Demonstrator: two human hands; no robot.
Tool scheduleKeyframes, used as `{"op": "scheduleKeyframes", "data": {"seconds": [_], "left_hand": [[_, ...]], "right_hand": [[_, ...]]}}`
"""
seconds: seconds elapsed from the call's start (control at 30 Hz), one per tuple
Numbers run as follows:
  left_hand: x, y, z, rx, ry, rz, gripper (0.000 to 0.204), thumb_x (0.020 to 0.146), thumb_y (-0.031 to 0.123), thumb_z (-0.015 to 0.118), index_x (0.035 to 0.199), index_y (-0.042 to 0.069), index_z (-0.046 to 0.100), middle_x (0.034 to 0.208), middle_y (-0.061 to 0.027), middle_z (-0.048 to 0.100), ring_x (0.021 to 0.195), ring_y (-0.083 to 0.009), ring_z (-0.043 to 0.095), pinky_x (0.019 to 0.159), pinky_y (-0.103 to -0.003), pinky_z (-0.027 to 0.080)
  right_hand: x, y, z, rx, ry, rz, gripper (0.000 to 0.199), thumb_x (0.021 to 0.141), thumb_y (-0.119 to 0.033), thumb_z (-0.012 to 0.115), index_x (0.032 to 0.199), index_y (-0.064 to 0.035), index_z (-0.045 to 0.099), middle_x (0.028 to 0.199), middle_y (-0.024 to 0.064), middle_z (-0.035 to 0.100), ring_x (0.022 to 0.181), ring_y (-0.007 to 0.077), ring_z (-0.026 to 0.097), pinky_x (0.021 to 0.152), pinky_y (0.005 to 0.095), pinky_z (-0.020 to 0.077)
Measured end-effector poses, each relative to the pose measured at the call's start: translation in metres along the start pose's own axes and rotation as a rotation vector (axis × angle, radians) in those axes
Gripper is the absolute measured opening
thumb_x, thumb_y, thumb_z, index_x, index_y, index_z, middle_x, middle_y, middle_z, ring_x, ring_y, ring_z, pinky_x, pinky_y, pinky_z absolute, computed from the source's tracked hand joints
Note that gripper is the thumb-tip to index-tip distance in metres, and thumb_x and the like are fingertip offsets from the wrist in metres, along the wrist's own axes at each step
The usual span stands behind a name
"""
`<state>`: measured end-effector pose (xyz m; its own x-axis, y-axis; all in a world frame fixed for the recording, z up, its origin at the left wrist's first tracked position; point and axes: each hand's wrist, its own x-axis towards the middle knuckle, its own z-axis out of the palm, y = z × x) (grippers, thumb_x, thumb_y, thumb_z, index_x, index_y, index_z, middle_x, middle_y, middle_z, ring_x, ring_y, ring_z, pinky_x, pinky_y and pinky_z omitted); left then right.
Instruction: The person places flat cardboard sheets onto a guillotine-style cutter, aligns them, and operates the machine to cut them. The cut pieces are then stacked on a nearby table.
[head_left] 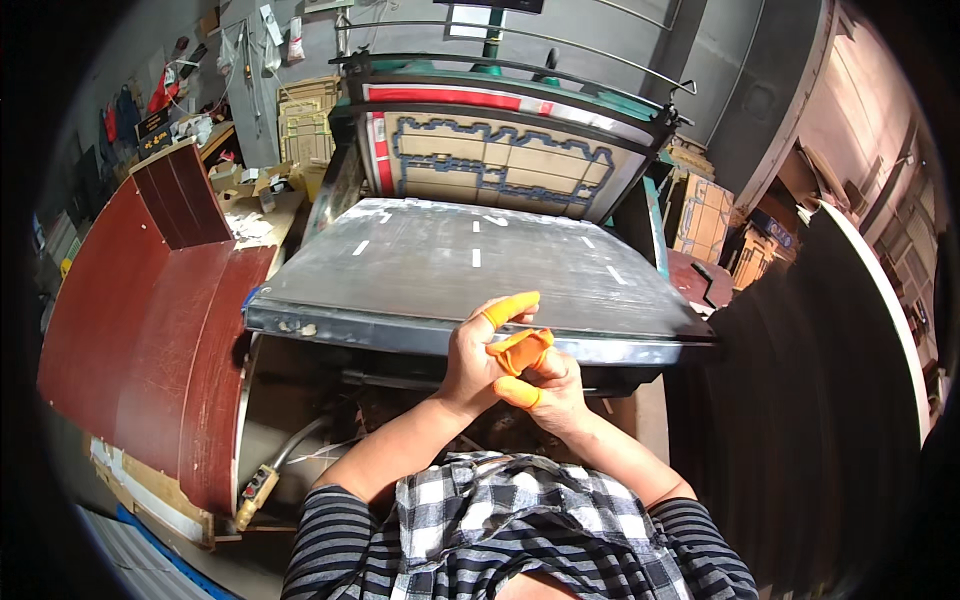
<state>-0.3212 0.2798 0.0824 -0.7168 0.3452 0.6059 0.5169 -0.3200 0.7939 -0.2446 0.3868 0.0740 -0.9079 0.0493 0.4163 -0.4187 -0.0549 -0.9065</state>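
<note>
In front of my chest, my left hand [472, 350] and my right hand [560, 395] meet near the front edge of a die-cutting press. Between them is a loose, crumpled orange rubber finger cot [522, 350], its wide mouth showing. Fingers of both hands pinch it; whether a left fingertip is inside it I cannot tell. Another orange finger cot [512, 308] covers a raised finger of my left hand. A similar orange cot [518, 392] sits on a digit of my right hand. The remaining fingers are bare and partly hidden.
The press's flat grey bed [400, 265] carries several white tape strips. Behind it, the tilted platen holds a wooden cutting die [500, 170]. A dark red side table [140, 340] stands left, with a small yellow control box [258, 492] below. A dark panel [800, 400] rises at right.
</note>
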Motion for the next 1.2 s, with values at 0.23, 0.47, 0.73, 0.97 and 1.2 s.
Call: {"op": "scheduleKeyframes", "data": {"seconds": [0.23, 0.47, 0.73, 0.97, 1.2], "left_hand": [[0.022, -0.012, 0.053, 0.128, -0.112, 0.144, 0.043, 0.078, 0.024, 0.077, 0.110, -0.002, 0.064, 0.100, -0.0136, 0.065, 0.087, -0.0237, 0.064, 0.079, -0.032, 0.051], [0.034, -0.027, 0.079, 0.045, -0.285, 0.241, 0.053, 0.076, 0.033, 0.079, 0.114, 0.000, 0.064, 0.103, -0.0098, 0.065, 0.094, -0.0188, 0.063, 0.086, -0.032, 0.049], [0.036, -0.026, 0.078, -0.217, -0.441, 0.057, 0.036, 0.077, 0.005, 0.076, 0.110, -0.002, 0.064, 0.104, -0.0082, 0.064, 0.096, -0.0167, 0.062, 0.087, -0.030, 0.049], [0.038, -0.034, 0.063, -0.256, -0.429, -0.079, 0.037, 0.084, 0.014, 0.074, 0.114, -0.003, 0.062, 0.105, -0.0085, 0.065, 0.095, -0.0144, 0.062, 0.086, -0.028, 0.050], [0.038, -0.042, 0.059, -0.546, -0.353, -0.252, 0.042, 0.084, 0.020, 0.074, 0.119, 0.001, 0.062, 0.104, -0.0071, 0.067, 0.095, -0.0132, 0.062, 0.084, -0.026, 0.050]], "right_hand": [[-0.007, -0.015, -0.068, 0.238, 0.020, 0.030, 0.034, 0.079, -0.013, 0.078, 0.107, -0.0003, 0.065, 0.104, 0.0023, 0.063, 0.096, 0.0131, 0.057, 0.088, 0.0285, 0.0437], [-0.028, -0.003, -0.069, 0.304, 0.315, -0.161, 0.018, 0.086, -0.004, 0.069, 0.103, -0.0002, 0.066, 0.104, 0.0041, 0.061, 0.095, 0.0129, 0.059, 0.086, 0.0264, 0.0464], [-0.029, -0.016, -0.050, 0.027, 0.422, -0.180, 0.019, 0.080, -0.006, 0.075, 0.096, -0.0030, 0.067, 0.099, 0.0039, 0.060, 0.095, 0.0144, 0.056, 0.085, 0.0274, 0.0428], [-0.020, -0.008, -0.049, 0.178, 0.354, -0.051, 0.036, 0.082, -0.018, 0.074, 0.110, 0.0024, 0.065, 0.110, 0.0072, 0.062, 0.101, 0.0157, 0.058, 0.088, 0.0288, 0.0449], [-0.003, 0.015, -0.036, 0.191, 0.417, -0.091, 0.030, 0.084, -0.016, 0.073, 0.109, -0.0008, 0.066, 0.107, 0.0038, 0.066, 0.098, 0.0133, 0.060, 0.091, 0.0296, 0.0440]]}}
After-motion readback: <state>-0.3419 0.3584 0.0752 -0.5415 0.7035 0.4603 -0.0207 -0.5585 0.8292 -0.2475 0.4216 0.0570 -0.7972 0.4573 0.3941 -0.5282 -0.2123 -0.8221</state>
